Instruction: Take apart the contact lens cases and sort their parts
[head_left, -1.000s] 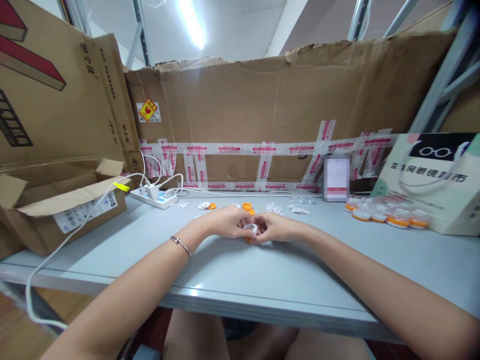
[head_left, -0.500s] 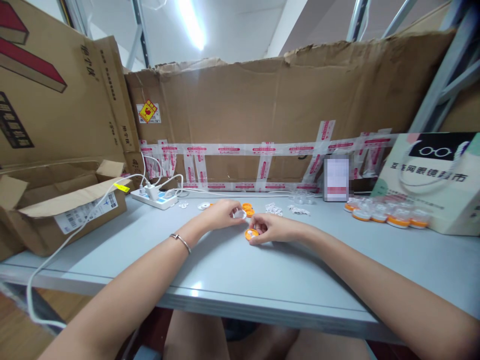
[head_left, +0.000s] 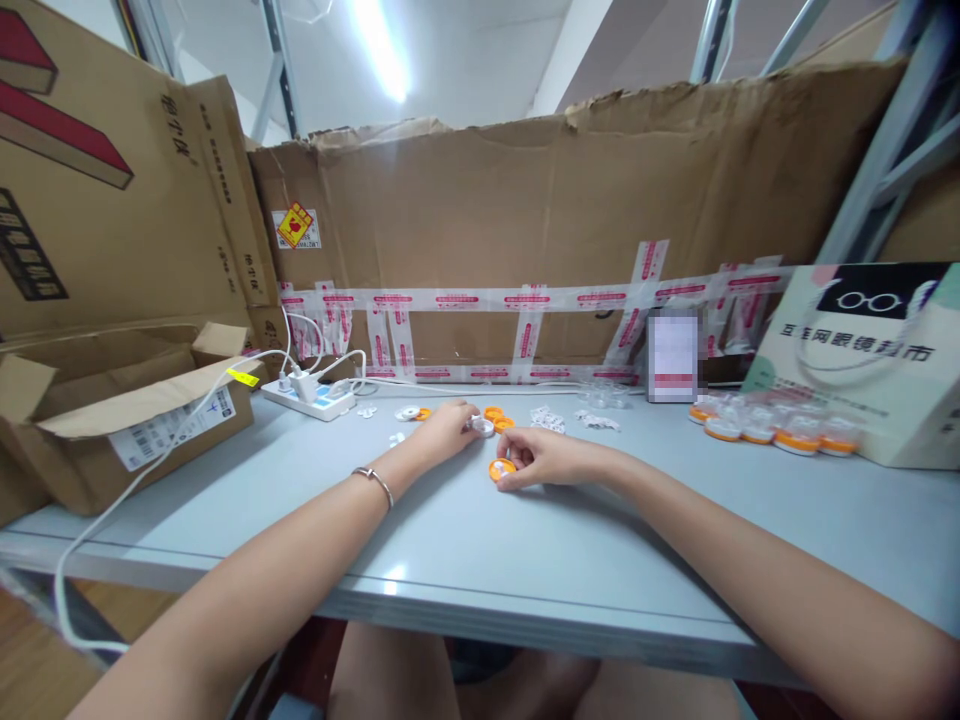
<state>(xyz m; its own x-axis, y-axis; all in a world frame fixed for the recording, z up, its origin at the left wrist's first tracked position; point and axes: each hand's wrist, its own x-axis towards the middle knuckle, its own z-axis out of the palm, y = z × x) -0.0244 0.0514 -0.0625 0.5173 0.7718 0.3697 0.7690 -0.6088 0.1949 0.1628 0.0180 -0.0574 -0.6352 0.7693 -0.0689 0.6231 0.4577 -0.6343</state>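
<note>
Head view: Right Hand [head_left: 551, 458] on Orange Cap [head_left: 495, 478], Left Hand [head_left: 450, 425] at White Ring [head_left: 485, 428]

From my remote station I monitor both bare hands over the middle of the grey table [head_left: 585, 560]. With the right hand I pinch the orange cap at its right side, between thumb and fingers. The cap sits just in front of the fingertips, its hollow side facing up, with small white material visible inside.

I have the left hand farther back and to the left, its fingertips at the white ring. I cannot tell whether they pinch the ring or only touch it. A metal bracelet [head_left: 384, 488] circles the left wrist.

Directly behind the white ring I see a group of orange caps [head_left: 495, 413]. To their right lie two piles of small white pieces, a nearer-centre pile [head_left: 547, 420] and an outer pile [head_left: 598, 421].

At the right I register a cluster of clear-topped containers [head_left: 799, 437] with orange and white bases, beside a paper bag [head_left: 885, 400]. At the left stand a power strip [head_left: 319, 403] with plugged-in leads and a cardboard box [head_left: 206, 435] with raised flaps.
</note>
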